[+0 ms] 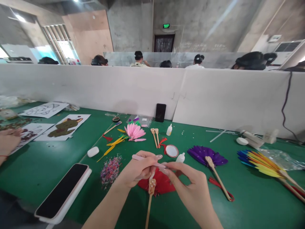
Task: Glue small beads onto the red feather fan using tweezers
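Note:
My left hand [139,168] is closed around a slim pink pen-shaped tool [138,157], slanting down to the right. At the tool's tip, the thumb and fingers of my right hand [188,179] are pinched together; anything small between them is hidden. Below both hands lies a red feather fan [164,187], partly covered by them. Its wooden handle [149,203] points toward me, with small pale dots on its wide head. A white squeeze bottle [180,157] lies just beyond my right hand, near a round white-topped tin [172,151].
Purple [205,156] and multicoloured [260,162] feather fans lie right. Pink feathers [134,132], wooden handles [156,136] and another glue bottle [169,129] lie ahead. Left are colourful bits [111,171], a phone [63,192] and another person's hand [9,140]. A white partition [95,89] closes the back.

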